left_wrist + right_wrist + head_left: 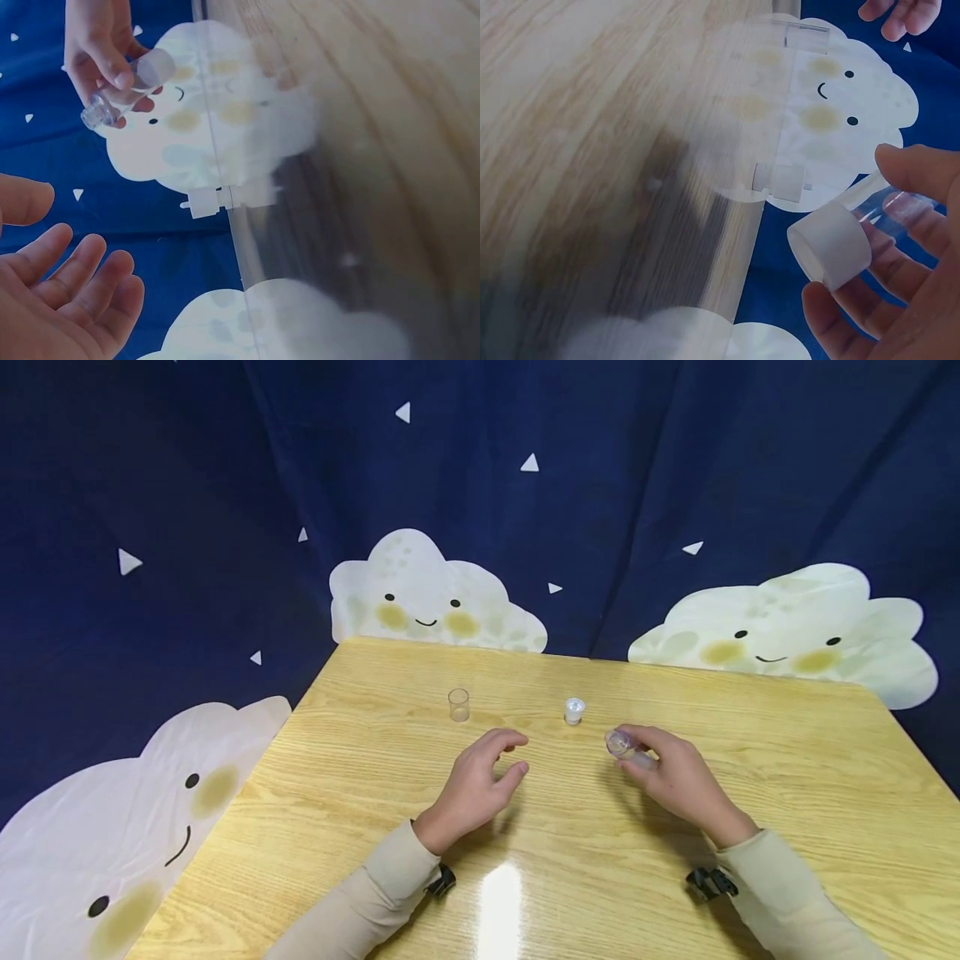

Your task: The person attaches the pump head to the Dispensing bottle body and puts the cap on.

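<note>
A small clear bottle (620,743) with a white base (831,247) is held, tilted, over the right part of the table (810,810), its narrow neck (97,114) turned far and left, its base near and right. It is gripped by the right hand (681,777), the thumb and curled fingers clamped on the clear body. By its look it may be judged light and stiff, most likely plastic, though the material cannot be told for certain; the glossy wall could prove slippery, so it is best taken round the middle of the body, with the neck left free

Just beyond it, to the left, a small white piece (573,711) is stood on the table, touched by neither hand. Farther left, a clear cylinder (459,706) is set upright; its thin wall would be best held lightly by the sides, as it could be cracked or tipped. Nearer than both, the left hand (472,785) is held with thumb and fingers apart, gently curved, and nothing is gripped by it. The forearms are covered by light sleeves (367,893). Past the far edge, a dark blue curtain (465,468) is hung, printed with smiling clouds (420,577)
</note>
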The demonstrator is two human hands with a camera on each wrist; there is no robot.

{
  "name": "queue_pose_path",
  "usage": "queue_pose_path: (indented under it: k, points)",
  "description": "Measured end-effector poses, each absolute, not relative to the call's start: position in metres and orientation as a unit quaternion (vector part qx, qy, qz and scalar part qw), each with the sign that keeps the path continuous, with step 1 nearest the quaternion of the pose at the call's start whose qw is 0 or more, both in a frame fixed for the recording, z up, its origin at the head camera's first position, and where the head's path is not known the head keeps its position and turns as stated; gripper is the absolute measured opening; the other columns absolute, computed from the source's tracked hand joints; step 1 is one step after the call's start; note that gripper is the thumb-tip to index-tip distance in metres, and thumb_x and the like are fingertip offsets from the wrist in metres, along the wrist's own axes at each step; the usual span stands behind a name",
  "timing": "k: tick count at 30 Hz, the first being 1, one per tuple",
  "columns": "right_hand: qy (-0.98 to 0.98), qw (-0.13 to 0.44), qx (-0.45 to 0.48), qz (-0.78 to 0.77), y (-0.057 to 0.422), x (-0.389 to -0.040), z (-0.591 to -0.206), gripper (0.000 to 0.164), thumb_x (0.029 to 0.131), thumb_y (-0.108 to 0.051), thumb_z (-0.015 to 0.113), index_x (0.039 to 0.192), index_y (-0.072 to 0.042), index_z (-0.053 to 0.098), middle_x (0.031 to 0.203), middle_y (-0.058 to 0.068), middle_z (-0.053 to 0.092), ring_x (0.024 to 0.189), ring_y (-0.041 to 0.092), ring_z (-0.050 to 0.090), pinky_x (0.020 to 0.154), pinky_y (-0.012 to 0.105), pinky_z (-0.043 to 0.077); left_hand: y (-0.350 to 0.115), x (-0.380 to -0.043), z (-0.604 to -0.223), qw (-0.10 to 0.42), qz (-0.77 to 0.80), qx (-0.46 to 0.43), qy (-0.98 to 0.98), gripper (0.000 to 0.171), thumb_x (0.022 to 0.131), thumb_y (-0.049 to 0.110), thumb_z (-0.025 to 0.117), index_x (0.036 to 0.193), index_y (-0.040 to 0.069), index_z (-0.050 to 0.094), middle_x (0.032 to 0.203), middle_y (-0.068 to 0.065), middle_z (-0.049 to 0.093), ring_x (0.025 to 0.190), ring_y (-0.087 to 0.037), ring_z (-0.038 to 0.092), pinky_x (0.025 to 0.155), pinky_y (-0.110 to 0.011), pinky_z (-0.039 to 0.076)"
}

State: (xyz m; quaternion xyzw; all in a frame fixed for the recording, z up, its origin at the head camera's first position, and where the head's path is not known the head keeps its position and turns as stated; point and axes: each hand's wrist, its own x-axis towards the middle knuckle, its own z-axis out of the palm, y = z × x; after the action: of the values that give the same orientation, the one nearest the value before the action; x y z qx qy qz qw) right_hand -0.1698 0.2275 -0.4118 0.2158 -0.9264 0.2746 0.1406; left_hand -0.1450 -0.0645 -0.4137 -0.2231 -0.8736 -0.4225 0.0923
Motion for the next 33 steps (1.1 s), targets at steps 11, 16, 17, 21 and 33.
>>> queue_pose_path:
  k: [11, 16, 17, 21, 33]
  points:
    - [-0.928, 0.136, 0.215, 0.273, 0.223, -0.169, -0.412, 0.041, 0.084, -0.012, 0.077, 0.123, -0.005, 0.067, 0.107, 0.013, 0.073, 0.092, 0.025, 0.069, 0.072, 0.041, 0.053, -0.063, -0.143, -0.414, 0.089, -0.415, -0.221, -0.878, 0.031, 0.096, 0.019, 0.063, 0.126, 0.012, 0.062, 0.128, -0.002, 0.065, 0.115, -0.017, 0.061, 0.097, -0.038, 0.052]
    - [-0.925, 0.141, 0.223, 0.272, 0.223, -0.169, -0.413, 0.042, 0.083, -0.011, 0.078, 0.123, -0.004, 0.067, 0.106, 0.013, 0.074, 0.092, 0.025, 0.07, 0.073, 0.042, 0.054, -0.064, -0.144, -0.414, 0.086, -0.415, -0.219, -0.879, 0.032, 0.096, 0.02, 0.063, 0.127, 0.011, 0.062, 0.128, -0.002, 0.065, 0.115, -0.018, 0.061, 0.097, -0.038, 0.052]
    - [-0.925, 0.143, 0.225, 0.273, 0.223, -0.169, -0.414, 0.042, 0.083, -0.011, 0.079, 0.123, -0.004, 0.067, 0.106, 0.013, 0.074, 0.092, 0.025, 0.07, 0.073, 0.042, 0.054, -0.064, -0.144, -0.414, 0.087, -0.414, -0.22, -0.879, 0.032, 0.096, 0.02, 0.063, 0.127, 0.011, 0.062, 0.128, -0.002, 0.065, 0.115, -0.018, 0.061, 0.097, -0.038, 0.052]
    - [-0.923, 0.149, 0.227, 0.273, 0.223, -0.169, -0.414, 0.042, 0.082, -0.01, 0.079, 0.122, -0.004, 0.067, 0.105, 0.012, 0.074, 0.091, 0.025, 0.07, 0.072, 0.041, 0.054, -0.065, -0.146, -0.416, 0.091, -0.414, -0.223, -0.878, 0.032, 0.096, 0.019, 0.063, 0.126, 0.01, 0.062, 0.127, -0.004, 0.065, 0.114, -0.021, 0.062, 0.095, -0.039, 0.053]
    - [-0.925, 0.131, 0.221, 0.279, 0.222, -0.17, -0.41, 0.042, 0.084, -0.011, 0.078, 0.123, -0.005, 0.067, 0.105, 0.012, 0.073, 0.091, 0.024, 0.069, 0.071, 0.038, 0.053, -0.058, -0.163, -0.405, 0.066, -0.444, -0.217, -0.867, 0.03, 0.097, 0.017, 0.061, 0.125, 0.008, 0.062, 0.127, -0.009, 0.065, 0.114, -0.03, 0.062, 0.094, -0.046, 0.053]
